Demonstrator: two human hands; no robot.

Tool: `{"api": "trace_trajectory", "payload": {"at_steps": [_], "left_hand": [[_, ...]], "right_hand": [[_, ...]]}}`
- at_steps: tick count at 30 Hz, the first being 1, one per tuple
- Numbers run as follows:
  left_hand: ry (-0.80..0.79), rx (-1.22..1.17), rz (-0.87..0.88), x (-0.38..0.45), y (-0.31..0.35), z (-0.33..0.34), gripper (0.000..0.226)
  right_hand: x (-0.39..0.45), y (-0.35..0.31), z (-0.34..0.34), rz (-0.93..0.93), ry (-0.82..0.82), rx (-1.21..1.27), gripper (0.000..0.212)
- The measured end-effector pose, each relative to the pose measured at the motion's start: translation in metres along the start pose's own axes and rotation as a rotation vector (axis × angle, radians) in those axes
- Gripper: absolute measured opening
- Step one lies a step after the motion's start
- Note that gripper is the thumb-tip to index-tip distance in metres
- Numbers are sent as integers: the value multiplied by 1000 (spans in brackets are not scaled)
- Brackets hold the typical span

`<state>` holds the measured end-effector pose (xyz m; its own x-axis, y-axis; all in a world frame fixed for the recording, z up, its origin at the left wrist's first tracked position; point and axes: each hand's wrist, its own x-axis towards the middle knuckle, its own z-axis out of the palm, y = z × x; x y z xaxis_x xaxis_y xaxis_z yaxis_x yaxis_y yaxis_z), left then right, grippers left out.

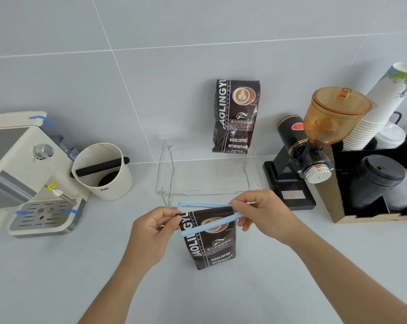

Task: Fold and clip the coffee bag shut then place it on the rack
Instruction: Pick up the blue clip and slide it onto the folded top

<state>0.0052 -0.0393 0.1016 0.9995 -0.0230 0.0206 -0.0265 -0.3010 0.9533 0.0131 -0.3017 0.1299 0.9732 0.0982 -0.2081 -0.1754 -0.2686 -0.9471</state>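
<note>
1. A dark coffee bag (pixel 210 239) stands upright on the pale counter (pixel 57 277), just in front of the clear rack (pixel 209 169), its top edge folded over.
2. A light blue clip (pixel 207 217) sits open at the bag's top: one arm runs along the back of the fold, the other slants down across the bag's front.
3. The left hand (pixel 151 232) pinches the bag's top left corner between thumb and fingers, near the clip's free ends.
4. The right hand (pixel 261 215) grips the clip's right end, at the bag's top right corner, fingers curled around it.
5. A second bag (pixel 236 115) of the same brand stands on the rack's right side, leaning against the tiled wall (pixel 174 43).
6. Left of the rack sits a cream knock box (pixel 104 171) with a black bar, and beyond it an espresso machine (pixel 31 174).
7. Right of the rack stands a black grinder (pixel 300 160) with an amber hopper, then a holder (pixel 373 183) with stacked paper cups (pixel 382 106) and black lids (pixel 375 181).
</note>
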Motion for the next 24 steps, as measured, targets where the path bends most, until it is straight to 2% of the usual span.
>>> {"api": "trace_trajectory", "payload": {"at_steps": [5, 9, 12, 15, 21, 24], "left_hand": [[47, 47, 3, -4, 3, 3, 35], [36, 47, -13, -5, 4, 2, 36], [35, 26, -37, -4, 4, 1, 29], [31, 5, -39, -4, 5, -1, 33], [45, 74, 86, -5, 9, -2, 21], [42, 152, 126, -5, 11, -6, 25]], "right_hand": [[-3, 0, -6, 46, -164, 157, 11], [-4, 0, -11, 87, -289, 185, 24], [-2, 2, -7, 71, -243, 196, 25], [-1, 6, -2, 56, -198, 179, 24], [-2, 11, 6, -18, -159, 204, 32], [-2, 13, 7, -41, -145, 171, 32]]}}
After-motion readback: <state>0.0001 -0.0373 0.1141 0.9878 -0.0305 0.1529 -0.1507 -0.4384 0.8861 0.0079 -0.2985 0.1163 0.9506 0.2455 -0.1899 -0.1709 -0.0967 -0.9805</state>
